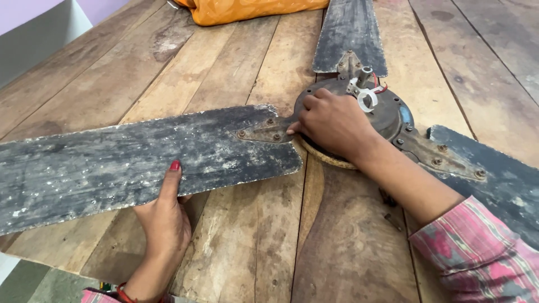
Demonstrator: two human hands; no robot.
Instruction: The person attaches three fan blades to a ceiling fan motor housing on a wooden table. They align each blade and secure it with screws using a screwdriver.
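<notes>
An old ceiling fan lies flat on a wooden plank table (241,241). Its round motor hub (387,115) has wires and a white ring on top. My left hand (165,216) grips the near edge of the long dirty grey blade (129,163), thumb on top. My right hand (334,123) rests on the hub, fingertips touching the rusty bracket (264,132) that joins this blade to the hub. A second blade (351,33) points away from me. A third blade (499,185) runs right, partly under my pink patterned sleeve.
An orange cloth bundle (252,10) lies at the far edge of the table. The table's left edge drops off toward a pale wall and floor. A small dark screw-like piece (393,221) lies on the planks near my right forearm.
</notes>
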